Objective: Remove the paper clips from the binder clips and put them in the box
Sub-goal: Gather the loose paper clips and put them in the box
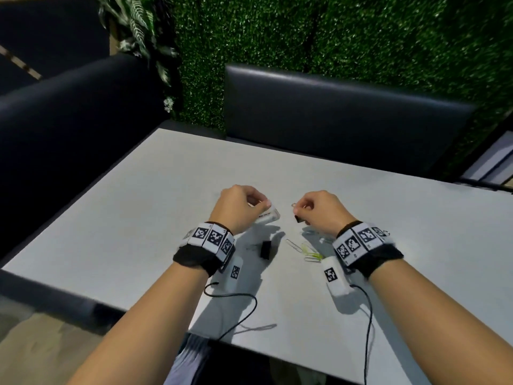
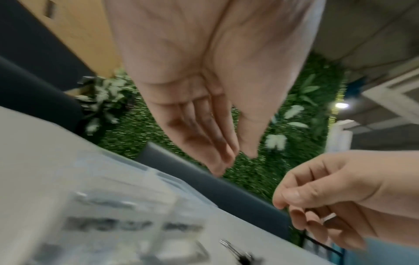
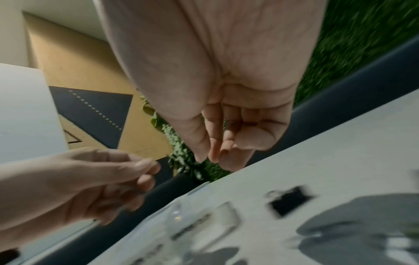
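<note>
My right hand (image 1: 301,208) pinches a small silver paper clip (image 1: 293,204) between thumb and forefinger, a little above the white table (image 1: 166,218). A black binder clip (image 1: 298,218) lies on the table just beneath it, also visible in the right wrist view (image 3: 288,200). The clear plastic box (image 1: 270,215) sits to the left of that, blurred in both wrist views (image 2: 124,224) (image 3: 204,220). My left hand (image 1: 259,202) hovers over the box with fingers loosely bent and nothing between them (image 2: 235,157). A second black binder clip (image 1: 265,250) lies nearer me.
Loose paper clips lie between my wrists: a silver one (image 1: 291,244), yellow-green ones (image 1: 312,254) and pale blue ones (image 1: 311,233). Black cables (image 1: 236,298) trail from the wrist cameras. Dark padded seats (image 1: 333,107) line the table's far and left sides.
</note>
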Available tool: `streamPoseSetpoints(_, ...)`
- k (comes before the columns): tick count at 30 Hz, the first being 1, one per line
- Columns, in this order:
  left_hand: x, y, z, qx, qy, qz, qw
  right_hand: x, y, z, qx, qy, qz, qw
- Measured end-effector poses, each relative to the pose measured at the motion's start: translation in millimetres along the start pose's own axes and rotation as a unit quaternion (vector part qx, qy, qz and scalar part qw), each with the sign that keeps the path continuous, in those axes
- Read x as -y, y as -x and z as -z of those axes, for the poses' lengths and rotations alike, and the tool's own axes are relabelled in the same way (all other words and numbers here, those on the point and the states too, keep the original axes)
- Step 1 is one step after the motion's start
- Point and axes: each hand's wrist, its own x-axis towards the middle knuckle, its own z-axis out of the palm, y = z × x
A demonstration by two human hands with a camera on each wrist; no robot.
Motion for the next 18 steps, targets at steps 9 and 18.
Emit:
streamPoseSetpoints(9, -23.9, 26.9, -87.6, 0.211, -0.251, -0.087, 0.941, -98.0, 84.4, 14.4, 0.103, 0.065, -0.085, 0.989)
streamPoseSetpoints(18, -17.0, 23.2, -121.1, 0.163, -0.233, -0.046, 0.958, -100.1, 72.8, -20.6, 0.034, 0.039, -0.100, 0.994)
